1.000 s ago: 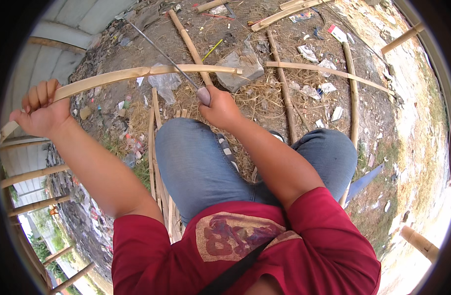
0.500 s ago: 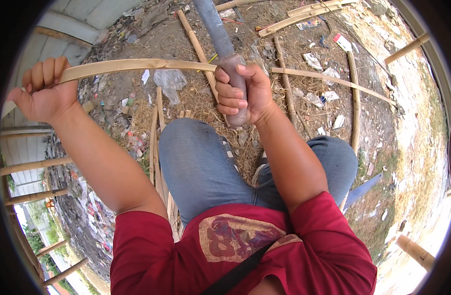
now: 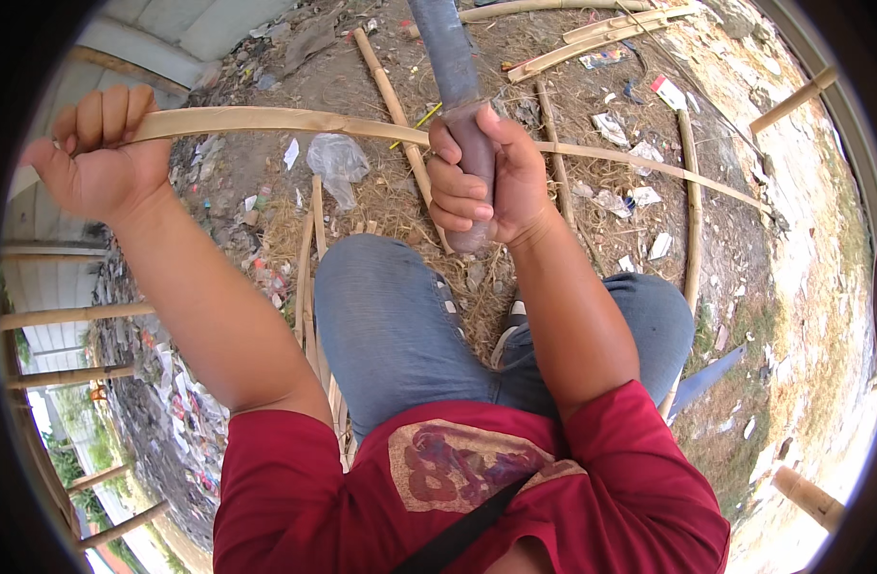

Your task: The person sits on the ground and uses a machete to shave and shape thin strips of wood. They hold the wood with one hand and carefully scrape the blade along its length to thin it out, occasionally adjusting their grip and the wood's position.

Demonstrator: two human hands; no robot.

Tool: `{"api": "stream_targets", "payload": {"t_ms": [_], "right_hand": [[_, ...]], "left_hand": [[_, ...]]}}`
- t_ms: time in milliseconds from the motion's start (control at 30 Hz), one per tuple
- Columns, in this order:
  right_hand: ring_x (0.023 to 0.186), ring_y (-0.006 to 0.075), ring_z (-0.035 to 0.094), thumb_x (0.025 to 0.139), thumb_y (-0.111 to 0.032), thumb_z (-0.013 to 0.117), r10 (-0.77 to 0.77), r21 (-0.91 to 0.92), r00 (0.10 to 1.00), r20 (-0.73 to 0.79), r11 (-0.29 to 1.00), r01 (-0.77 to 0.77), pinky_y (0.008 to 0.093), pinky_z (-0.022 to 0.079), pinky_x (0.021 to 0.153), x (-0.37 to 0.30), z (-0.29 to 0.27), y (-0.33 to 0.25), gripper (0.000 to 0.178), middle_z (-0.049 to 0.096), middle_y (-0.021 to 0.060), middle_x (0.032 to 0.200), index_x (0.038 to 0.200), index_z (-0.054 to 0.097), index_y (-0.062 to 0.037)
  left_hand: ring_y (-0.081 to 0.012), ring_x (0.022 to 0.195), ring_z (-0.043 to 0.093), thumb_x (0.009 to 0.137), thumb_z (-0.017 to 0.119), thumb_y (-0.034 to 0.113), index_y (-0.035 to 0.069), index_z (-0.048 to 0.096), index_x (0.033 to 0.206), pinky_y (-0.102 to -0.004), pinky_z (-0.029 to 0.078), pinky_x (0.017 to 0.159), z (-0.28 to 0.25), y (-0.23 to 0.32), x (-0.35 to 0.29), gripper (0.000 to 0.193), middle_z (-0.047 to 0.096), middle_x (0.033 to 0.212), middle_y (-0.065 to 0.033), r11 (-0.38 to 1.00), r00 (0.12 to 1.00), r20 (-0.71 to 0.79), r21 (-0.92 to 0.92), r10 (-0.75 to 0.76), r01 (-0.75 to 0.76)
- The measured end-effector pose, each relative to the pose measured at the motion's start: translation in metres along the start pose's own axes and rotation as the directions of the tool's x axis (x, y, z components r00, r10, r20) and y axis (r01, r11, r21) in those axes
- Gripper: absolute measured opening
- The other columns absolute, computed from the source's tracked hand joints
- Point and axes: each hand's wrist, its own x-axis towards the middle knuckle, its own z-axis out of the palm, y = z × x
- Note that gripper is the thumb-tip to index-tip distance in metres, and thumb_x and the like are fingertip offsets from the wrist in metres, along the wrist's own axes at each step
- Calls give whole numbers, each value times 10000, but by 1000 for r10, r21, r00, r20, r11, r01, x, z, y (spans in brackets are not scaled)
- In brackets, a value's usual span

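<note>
A long, thin bamboo strip [image 3: 257,120] stretches from left to right in front of me, bowed slightly. My left hand [image 3: 104,153] is wrapped round it near its left end. My right hand [image 3: 486,177] grips the grey-brown handle of a machete [image 3: 448,57], whose broad dark blade points away from me and runs out at the top edge. The strip passes behind the right fist and comes out on its other side, reaching the ground at the far right. Whether the right fingers also touch the strip is hidden.
Bamboo poles [image 3: 386,81] and split pieces [image 3: 601,38] lie on the littered, straw-strewn ground. A clear plastic bag [image 3: 338,167] is ahead of my knees. A blue saw blade [image 3: 706,378] lies by my right knee. Grey wall panels [image 3: 161,38] stand at the left.
Both hands have shifted slightly to the right in the picture, the left one also a little upward. The machete has moved right along with its hand, and both grips stay closed.
</note>
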Motion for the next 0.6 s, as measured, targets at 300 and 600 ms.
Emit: {"api": "stream_targets", "payload": {"t_ms": [300,600], "right_hand": [[745,365,671,857,-207,721,-517,-982,841,-161,172,-82,457,519,716,21,34,44,305,678,184,787,972,553,20],[814,500,640,849,-138,644,-473,-948,822,-317,125,-294,534,509,731,25,24,93,245,661,287,826,1025,543,-2]], "left_hand": [[-118,546,187,937,653,449,165,272,672,-308,188,572,42,-16,2,544,175,583,33,985,978,-167,139,127,-104],[-129,514,222,1005,621,314,112,315,728,-328,226,505,41,-25,16,460,269,595,14,946,903,-355,296,241,-136]]}}
